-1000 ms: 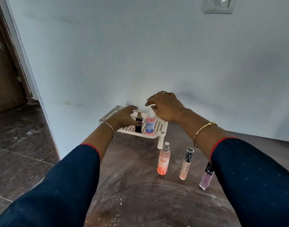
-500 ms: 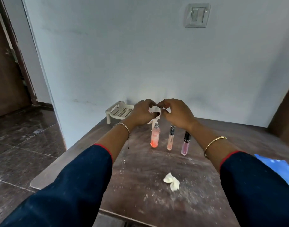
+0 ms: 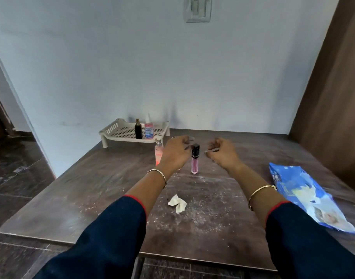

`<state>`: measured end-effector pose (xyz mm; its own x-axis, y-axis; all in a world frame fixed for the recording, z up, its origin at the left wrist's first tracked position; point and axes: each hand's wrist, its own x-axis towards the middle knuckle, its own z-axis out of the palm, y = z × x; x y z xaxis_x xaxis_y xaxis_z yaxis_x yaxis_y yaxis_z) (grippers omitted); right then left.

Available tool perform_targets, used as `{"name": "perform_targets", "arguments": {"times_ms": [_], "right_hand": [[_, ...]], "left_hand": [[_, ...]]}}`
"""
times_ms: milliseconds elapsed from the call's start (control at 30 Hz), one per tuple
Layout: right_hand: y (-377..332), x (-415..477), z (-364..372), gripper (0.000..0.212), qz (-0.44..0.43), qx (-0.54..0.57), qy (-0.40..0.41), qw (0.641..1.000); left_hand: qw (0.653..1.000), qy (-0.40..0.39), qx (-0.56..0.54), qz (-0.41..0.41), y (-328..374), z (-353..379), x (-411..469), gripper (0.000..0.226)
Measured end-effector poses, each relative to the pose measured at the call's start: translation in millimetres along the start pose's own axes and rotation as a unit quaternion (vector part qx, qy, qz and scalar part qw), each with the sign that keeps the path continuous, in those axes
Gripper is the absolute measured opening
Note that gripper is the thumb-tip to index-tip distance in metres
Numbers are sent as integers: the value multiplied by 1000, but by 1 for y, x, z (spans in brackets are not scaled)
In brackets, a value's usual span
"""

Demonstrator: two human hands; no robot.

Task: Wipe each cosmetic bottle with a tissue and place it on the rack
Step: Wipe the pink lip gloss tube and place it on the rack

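A cream perforated rack (image 3: 120, 131) stands at the table's far left by the wall, with a black bottle (image 3: 138, 129) and a pink-liquid bottle (image 3: 148, 129) upright on it. In front of it an orange spray bottle (image 3: 158, 153) stands half behind my left hand (image 3: 175, 154). A pink tube with a black cap (image 3: 195, 161) stands between my hands. My left hand hovers just left of its cap, fingers loosely curled and holding nothing. Just right of the tube, my right hand (image 3: 222, 153) is loosely curled and empty. A crumpled white tissue (image 3: 177, 202) lies nearer me.
A blue tissue pack (image 3: 305, 198) lies at the right side of the brown table (image 3: 92, 188). White dust speckles the tabletop near the tissue. A wall runs behind the rack, a brown panel stands at the right, and dark floor tiles lie beyond the table's left edge.
Both hands have drawn back from the rack toward me and moved apart. The two bottles on the rack now stand uncovered. The view has pulled back, showing the tissue and the pack.
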<state>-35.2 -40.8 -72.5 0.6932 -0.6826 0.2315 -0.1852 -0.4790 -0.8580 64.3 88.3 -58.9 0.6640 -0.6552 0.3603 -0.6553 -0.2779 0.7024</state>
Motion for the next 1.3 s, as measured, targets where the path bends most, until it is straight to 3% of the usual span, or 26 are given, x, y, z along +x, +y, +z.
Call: {"name": "perform_targets", "arguments": {"times_ms": [167,333,433,733,867,933,1033,1133,1300], "right_hand": [[19,5,6,33,6,-9,8,1000],[27,8,5,32,7,-4,13,1000],[30,7,4,31,12,2,8,1000],[31,4,6,31,15,16,-11,1000],[20,-14,7,26,-12,-17,-28,999],[12,-30,8,21,-49,-65,-48,996],[1,-62,16,14,-94,-103,-152,979],[-5,-91,31,22,-153,-159,-235,947],[-5,-108,53,31,-209,-231,-243,919]], "left_hand": [[1000,-11,-2,-16,-5,8,11,29],[996,-87,27,-5,-4,4,22,43],[991,-119,53,-2,-5,3,27,34],[990,-137,4,-21,-4,-1,24,27],[988,-118,-85,-54,-4,-19,9,29],[983,-98,-137,-66,-5,-33,-3,23],[976,-66,-190,-81,-12,-56,-29,12],[975,-46,-188,-106,-29,-74,-56,21],[972,-41,-192,-132,-55,-99,-83,28]]}}
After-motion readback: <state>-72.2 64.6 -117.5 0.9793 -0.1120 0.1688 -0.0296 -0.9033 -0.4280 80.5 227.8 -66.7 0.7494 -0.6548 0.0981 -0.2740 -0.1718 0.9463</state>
